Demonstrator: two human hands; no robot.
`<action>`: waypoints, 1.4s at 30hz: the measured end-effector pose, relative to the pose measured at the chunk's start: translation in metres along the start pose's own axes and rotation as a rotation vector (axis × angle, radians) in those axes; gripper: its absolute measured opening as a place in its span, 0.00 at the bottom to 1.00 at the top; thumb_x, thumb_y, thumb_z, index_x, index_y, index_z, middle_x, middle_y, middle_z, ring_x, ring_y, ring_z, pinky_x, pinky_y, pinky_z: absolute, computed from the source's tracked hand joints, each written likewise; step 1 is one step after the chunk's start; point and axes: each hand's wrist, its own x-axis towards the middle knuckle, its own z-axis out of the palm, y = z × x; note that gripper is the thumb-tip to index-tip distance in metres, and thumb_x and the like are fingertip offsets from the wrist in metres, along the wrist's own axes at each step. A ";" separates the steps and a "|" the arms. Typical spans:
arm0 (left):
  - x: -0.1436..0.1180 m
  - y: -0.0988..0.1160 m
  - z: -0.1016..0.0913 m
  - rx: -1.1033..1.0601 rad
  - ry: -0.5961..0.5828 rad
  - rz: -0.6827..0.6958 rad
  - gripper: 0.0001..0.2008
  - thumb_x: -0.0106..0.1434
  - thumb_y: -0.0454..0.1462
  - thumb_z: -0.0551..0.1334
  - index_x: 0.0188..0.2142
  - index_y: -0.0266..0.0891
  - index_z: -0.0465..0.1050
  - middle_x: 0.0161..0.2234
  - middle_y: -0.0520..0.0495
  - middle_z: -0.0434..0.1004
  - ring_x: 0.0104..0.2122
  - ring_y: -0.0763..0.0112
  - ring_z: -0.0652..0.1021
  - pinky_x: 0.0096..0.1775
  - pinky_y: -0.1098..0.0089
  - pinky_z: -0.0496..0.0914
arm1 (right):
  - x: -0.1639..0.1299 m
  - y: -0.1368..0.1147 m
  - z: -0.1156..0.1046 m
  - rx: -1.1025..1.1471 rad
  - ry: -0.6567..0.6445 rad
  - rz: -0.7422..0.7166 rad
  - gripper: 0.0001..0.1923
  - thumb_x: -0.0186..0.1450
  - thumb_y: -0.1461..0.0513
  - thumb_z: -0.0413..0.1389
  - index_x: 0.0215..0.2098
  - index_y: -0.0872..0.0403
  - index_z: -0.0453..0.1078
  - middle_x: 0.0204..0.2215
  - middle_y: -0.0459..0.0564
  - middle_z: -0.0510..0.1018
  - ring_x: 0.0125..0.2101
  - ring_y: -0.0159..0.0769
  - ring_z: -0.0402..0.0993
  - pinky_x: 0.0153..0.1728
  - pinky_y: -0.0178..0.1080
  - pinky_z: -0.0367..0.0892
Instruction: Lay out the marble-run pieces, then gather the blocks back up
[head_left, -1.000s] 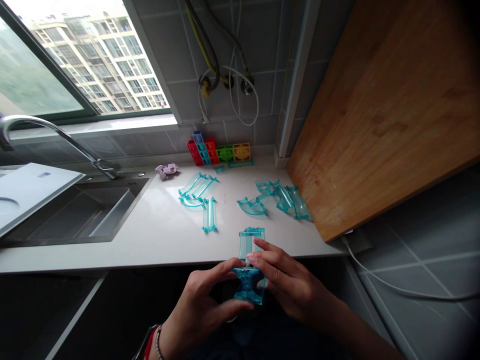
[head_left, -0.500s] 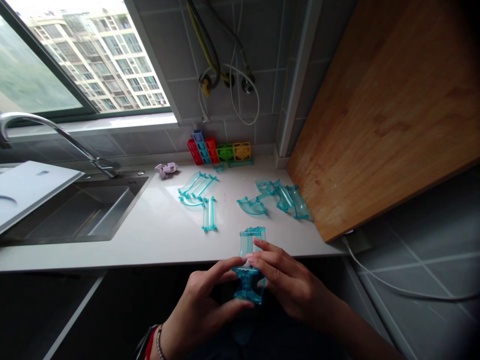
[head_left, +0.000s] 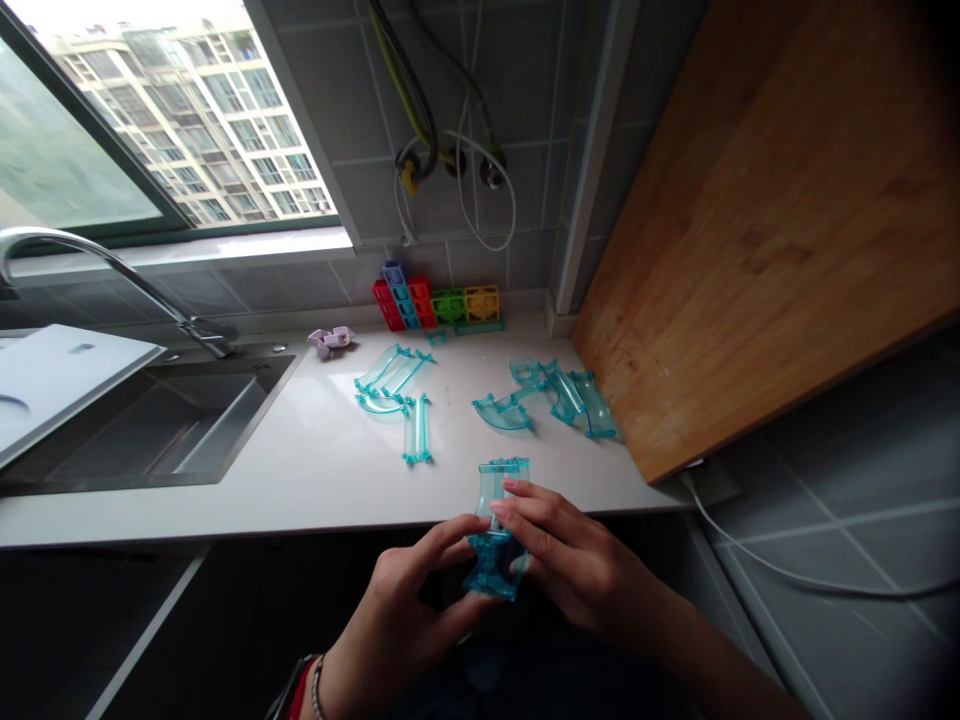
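Observation:
Both hands hold joined clear teal track pieces (head_left: pixel 495 520) just in front of the white counter's (head_left: pixel 315 470) front edge. My left hand (head_left: pixel 401 610) pinches the lower piece from the left with thumb and forefinger. My right hand (head_left: pixel 570 565) grips from the right, fingers laid over the joint. The upper track section (head_left: pixel 501 478) sticks out over the counter edge. More loose teal track pieces lie on the counter, one group at the middle (head_left: pixel 401 395) and one to the right (head_left: pixel 551 395).
A row of coloured blocks (head_left: pixel 439 300) stands against the tiled wall, with a small lilac piece (head_left: pixel 332 340) to its left. A steel sink (head_left: pixel 150 425) and tap (head_left: pixel 112 270) are on the left. A large wooden board (head_left: pixel 750 220) leans at the right, with a white cable (head_left: pixel 787 575) below it.
The held pieces have tilted slightly and shifted a little left; my fingers have adjusted around the joint. Nothing on the counter has moved.

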 end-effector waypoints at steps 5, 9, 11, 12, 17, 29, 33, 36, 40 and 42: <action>0.003 -0.001 -0.012 -0.618 -0.042 -0.172 0.26 0.66 0.34 0.71 0.61 0.49 0.71 0.47 0.43 0.87 0.45 0.57 0.87 0.47 0.67 0.81 | -0.001 0.010 -0.013 0.001 0.226 0.153 0.42 0.66 0.60 0.68 0.73 0.43 0.57 0.69 0.58 0.66 0.71 0.55 0.58 0.69 0.61 0.58; 0.004 -0.011 -0.020 -1.007 -0.146 -0.273 0.25 0.67 0.42 0.71 0.62 0.48 0.71 0.45 0.41 0.87 0.42 0.52 0.88 0.40 0.65 0.83 | -0.005 0.021 -0.016 0.657 0.214 0.482 0.40 0.65 0.44 0.65 0.70 0.46 0.63 0.65 0.59 0.72 0.64 0.55 0.69 0.62 0.56 0.68; 0.003 -0.014 -0.020 -1.091 -0.150 -0.319 0.24 0.68 0.43 0.69 0.61 0.45 0.72 0.42 0.42 0.88 0.40 0.55 0.88 0.39 0.67 0.83 | -0.006 0.023 -0.013 0.981 0.149 0.570 0.38 0.65 0.42 0.64 0.67 0.48 0.69 0.59 0.59 0.78 0.60 0.53 0.75 0.58 0.51 0.72; 0.002 -0.016 -0.018 -1.129 -0.144 -0.345 0.22 0.69 0.43 0.68 0.61 0.44 0.73 0.40 0.43 0.88 0.39 0.57 0.88 0.39 0.68 0.83 | -0.007 0.023 -0.011 1.086 0.133 0.598 0.35 0.65 0.43 0.65 0.65 0.49 0.72 0.57 0.59 0.80 0.57 0.50 0.78 0.57 0.48 0.73; 0.001 -0.025 -0.010 -1.329 -0.133 -0.488 0.15 0.72 0.45 0.66 0.49 0.37 0.82 0.38 0.45 0.88 0.38 0.67 0.88 0.38 0.76 0.82 | -0.003 0.018 -0.002 1.403 0.159 0.685 0.24 0.64 0.49 0.69 0.55 0.49 0.79 0.46 0.54 0.86 0.41 0.36 0.84 0.45 0.37 0.77; 0.002 -0.025 -0.012 -1.420 -0.098 -0.613 0.16 0.71 0.46 0.66 0.50 0.38 0.81 0.46 0.45 0.88 0.41 0.67 0.88 0.41 0.76 0.82 | -0.008 0.025 0.004 1.525 0.053 0.654 0.27 0.59 0.52 0.73 0.53 0.53 0.79 0.50 0.58 0.84 0.47 0.43 0.84 0.50 0.43 0.77; 0.001 -0.024 -0.010 -1.447 -0.185 -0.572 0.20 0.72 0.47 0.64 0.52 0.33 0.81 0.45 0.42 0.88 0.42 0.66 0.88 0.42 0.75 0.82 | -0.006 0.024 0.000 1.523 0.018 0.687 0.27 0.61 0.49 0.72 0.54 0.54 0.79 0.49 0.58 0.84 0.45 0.40 0.84 0.47 0.39 0.77; 0.000 -0.025 -0.009 -1.434 -0.236 -0.546 0.23 0.74 0.48 0.61 0.53 0.30 0.80 0.45 0.38 0.88 0.42 0.65 0.88 0.42 0.74 0.82 | -0.006 0.024 -0.002 1.537 -0.003 0.709 0.28 0.61 0.50 0.72 0.55 0.54 0.79 0.49 0.59 0.84 0.45 0.41 0.84 0.46 0.39 0.78; 0.000 -0.025 -0.009 -1.402 -0.195 -0.525 0.21 0.75 0.47 0.61 0.52 0.31 0.82 0.44 0.40 0.88 0.43 0.64 0.87 0.42 0.72 0.83 | -0.009 0.026 -0.003 1.552 -0.038 0.725 0.26 0.63 0.52 0.71 0.56 0.54 0.78 0.49 0.59 0.84 0.46 0.43 0.84 0.46 0.42 0.79; 0.000 -0.024 -0.009 -1.373 -0.187 -0.497 0.18 0.75 0.45 0.61 0.51 0.34 0.83 0.44 0.42 0.88 0.43 0.63 0.87 0.41 0.72 0.83 | -0.010 0.028 -0.003 1.555 -0.059 0.733 0.26 0.64 0.52 0.70 0.56 0.55 0.79 0.47 0.59 0.85 0.45 0.43 0.84 0.47 0.44 0.79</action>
